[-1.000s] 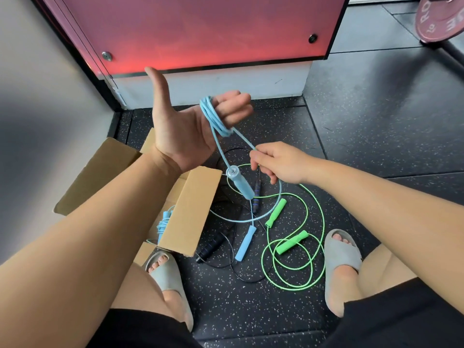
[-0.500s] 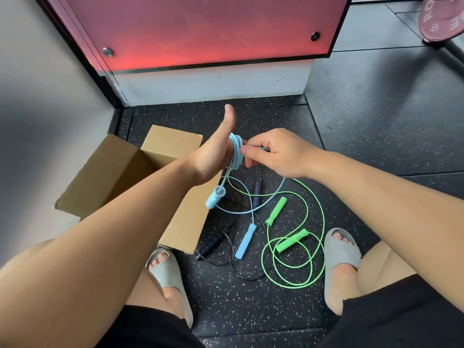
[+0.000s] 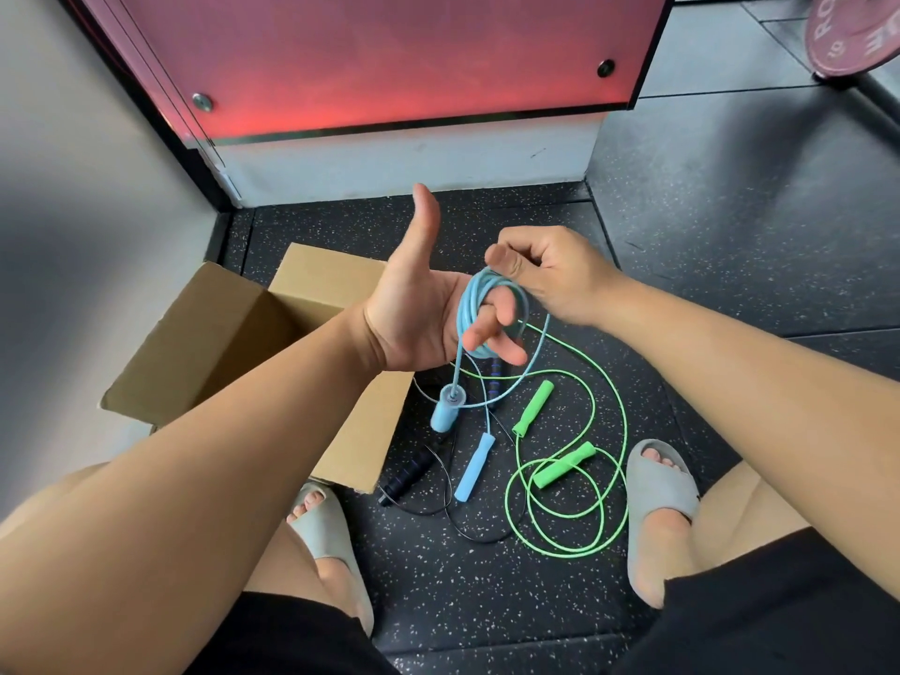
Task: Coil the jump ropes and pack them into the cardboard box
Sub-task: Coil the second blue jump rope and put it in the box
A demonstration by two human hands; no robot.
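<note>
Light-blue jump rope [image 3: 466, 316], frame centre, coiled around fingers of the spread left hand [image 3: 419, 314], thumb raised; right hand [image 3: 550, 275] pinches its top loop. 1 handle [image 3: 445, 414] dangles below; open cardboard box [image 3: 209, 333] sits centre left.

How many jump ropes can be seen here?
3: blue rope looped round the left hand; green rope and black rope loose on the floor. More may lie hidden in the box.
</note>
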